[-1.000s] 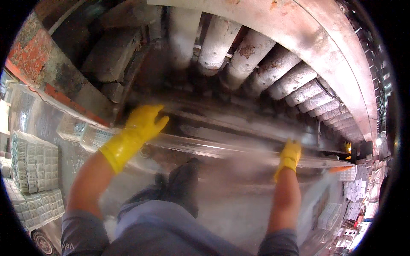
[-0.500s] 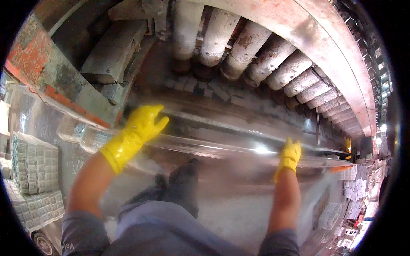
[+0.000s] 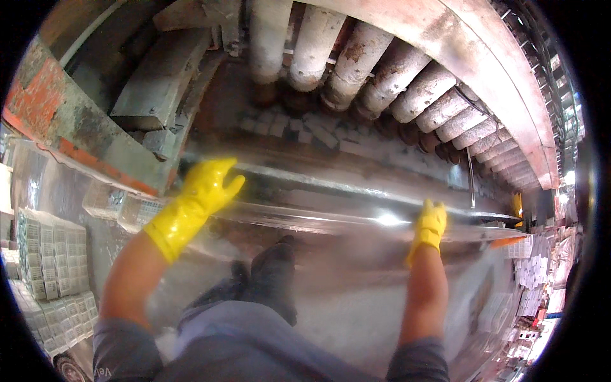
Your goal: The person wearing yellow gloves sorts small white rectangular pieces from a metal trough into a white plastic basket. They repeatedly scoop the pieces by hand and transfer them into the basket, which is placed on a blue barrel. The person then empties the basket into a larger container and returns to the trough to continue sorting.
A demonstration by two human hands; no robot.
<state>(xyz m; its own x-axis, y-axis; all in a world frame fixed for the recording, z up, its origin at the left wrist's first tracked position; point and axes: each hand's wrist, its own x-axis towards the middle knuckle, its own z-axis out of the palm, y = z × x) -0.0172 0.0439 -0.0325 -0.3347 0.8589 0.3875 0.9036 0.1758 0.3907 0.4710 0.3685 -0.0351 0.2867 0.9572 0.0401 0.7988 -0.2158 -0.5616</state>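
My left hand [image 3: 207,188], in a wet yellow rubber glove, is at the left end of a long, wet belt-like strip [image 3: 318,181]. Its thumb stands apart from the fingers, and nothing shows between them. In the same kind of glove, my right hand [image 3: 431,226] is at the shiny near ledge [image 3: 305,218] farther right. Its fingers look bent and its fingertips are hard to make out, so I cannot tell whether it grips the ledge. Beyond the strip, several small grey block-like pieces [image 3: 318,134] lie under a row of thick, stained cylinders [image 3: 353,63].
A pale curved beam [image 3: 490,70] runs over the cylinders. At the left stands a worn orange and grey metal frame [image 3: 76,121]. Stacked white plastic crates [image 3: 54,254] are on the lower left floor. A thin upright rod [image 3: 471,178] stands beyond my right hand.
The machine and cylinders have shifted slightly left in the view. Both hands stay at nearly the same spots along the ledge, with little change of pose.
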